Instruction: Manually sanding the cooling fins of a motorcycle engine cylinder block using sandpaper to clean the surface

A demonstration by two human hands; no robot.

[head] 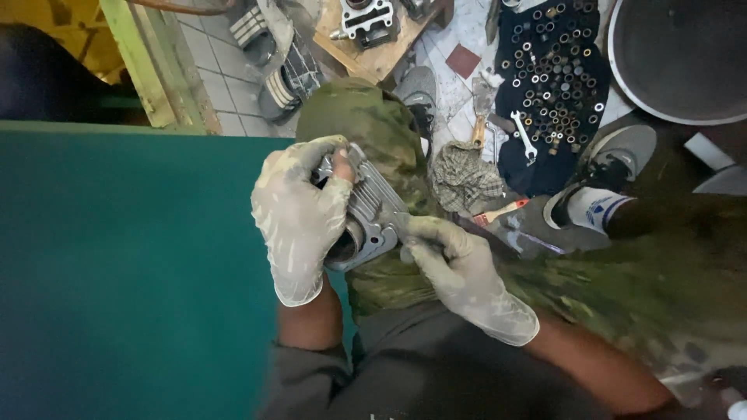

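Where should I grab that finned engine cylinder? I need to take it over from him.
Probably by the finned body of the cylinder, coming from above: the left hand wraps its left end, the right hand pinches the lower right edge, and the upper fins look free and grippy.

Finned cylinder (372, 210) between both hands above the lap, rag (465, 179) and wrench (524, 136) beyond.

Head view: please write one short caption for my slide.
Two gloved hands, left hand and right hand, hold a finned metal engine part over a camouflage-clad knee, tools on the floor.
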